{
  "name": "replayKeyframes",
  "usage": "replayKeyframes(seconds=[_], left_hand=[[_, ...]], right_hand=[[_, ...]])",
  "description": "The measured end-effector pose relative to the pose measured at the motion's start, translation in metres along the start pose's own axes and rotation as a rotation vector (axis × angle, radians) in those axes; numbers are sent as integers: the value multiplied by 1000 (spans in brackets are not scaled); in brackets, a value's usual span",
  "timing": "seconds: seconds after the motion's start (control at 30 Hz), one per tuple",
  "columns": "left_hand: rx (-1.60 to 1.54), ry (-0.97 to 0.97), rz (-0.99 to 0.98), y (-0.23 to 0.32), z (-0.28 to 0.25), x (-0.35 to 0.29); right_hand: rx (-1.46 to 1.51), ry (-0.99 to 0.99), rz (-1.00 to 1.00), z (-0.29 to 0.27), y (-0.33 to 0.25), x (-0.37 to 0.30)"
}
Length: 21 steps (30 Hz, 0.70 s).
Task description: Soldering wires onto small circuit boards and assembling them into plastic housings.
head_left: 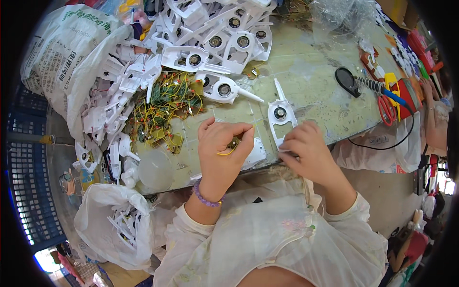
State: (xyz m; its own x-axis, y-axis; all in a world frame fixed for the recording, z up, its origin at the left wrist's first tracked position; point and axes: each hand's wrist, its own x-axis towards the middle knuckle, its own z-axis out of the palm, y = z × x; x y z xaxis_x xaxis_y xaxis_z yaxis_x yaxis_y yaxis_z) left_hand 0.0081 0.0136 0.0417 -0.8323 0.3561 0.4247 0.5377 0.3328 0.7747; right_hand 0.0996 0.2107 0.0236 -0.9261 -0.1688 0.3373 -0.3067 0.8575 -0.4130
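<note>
White housing (274,120): we see a plastic shell, flat on worktop (325,103), slim tapering handle pointing away from us; rectangular cut-out in near half; near right edge at right hand (310,149), contact unclear.
Speaker (280,113): round, dark, paler centre, seated in housing between handle and cut-out.
Yellow wire (227,153): thin, curved, pinched at left hand (220,149); we can't make out its far end.
White panel (257,152): rounded corner, lying on worktop just beside left hand, partly hidden by it.
</note>
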Motion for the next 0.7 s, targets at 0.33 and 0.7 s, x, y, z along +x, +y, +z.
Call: replayKeyframes(seconds=[0.33,0.7], left_hand=[[136,-96,181,12,9,-3],[103,-134,103,11,3,0]], right_hand=[[679,138,141,-8,3,32],[423,343,145,-17,19,27]])
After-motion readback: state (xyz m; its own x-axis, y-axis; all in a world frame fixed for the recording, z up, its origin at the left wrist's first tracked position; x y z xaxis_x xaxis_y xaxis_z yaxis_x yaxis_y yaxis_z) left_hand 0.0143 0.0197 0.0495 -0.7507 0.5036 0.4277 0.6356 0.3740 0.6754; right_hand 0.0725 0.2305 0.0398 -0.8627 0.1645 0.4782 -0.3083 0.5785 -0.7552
